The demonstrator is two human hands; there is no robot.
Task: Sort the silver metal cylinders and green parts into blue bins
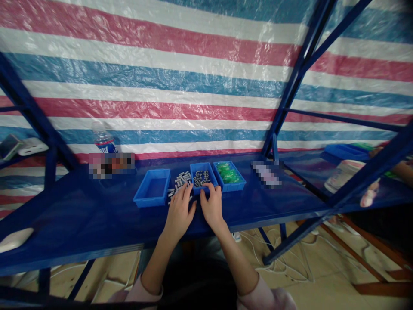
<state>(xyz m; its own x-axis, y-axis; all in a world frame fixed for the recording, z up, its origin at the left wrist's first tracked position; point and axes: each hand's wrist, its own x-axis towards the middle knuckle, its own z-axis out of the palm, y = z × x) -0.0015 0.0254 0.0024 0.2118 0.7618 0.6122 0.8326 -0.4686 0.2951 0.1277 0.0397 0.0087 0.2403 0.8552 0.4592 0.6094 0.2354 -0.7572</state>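
Note:
My left hand (179, 212) lies palm down on the blue table (97, 219), its fingers spread over a loose pile of small grey metal parts (179, 180). My right hand (211, 206) rests beside it, fingertips at the front rim of the middle blue tray (203, 175), which holds more small grey parts. Whether either hand pinches a part is hidden by the fingers. An empty blue tray (152, 188) sits to the left of the pile. A blue tray of green pieces (229, 175) sits to the right.
A water bottle (103, 141) stands at the back left. Dark blue frame posts (290, 90) rise at the right and left. A white object (13, 239) lies at the table's left edge. Another person's arm (402, 168) and a white container (342, 175) are at far right.

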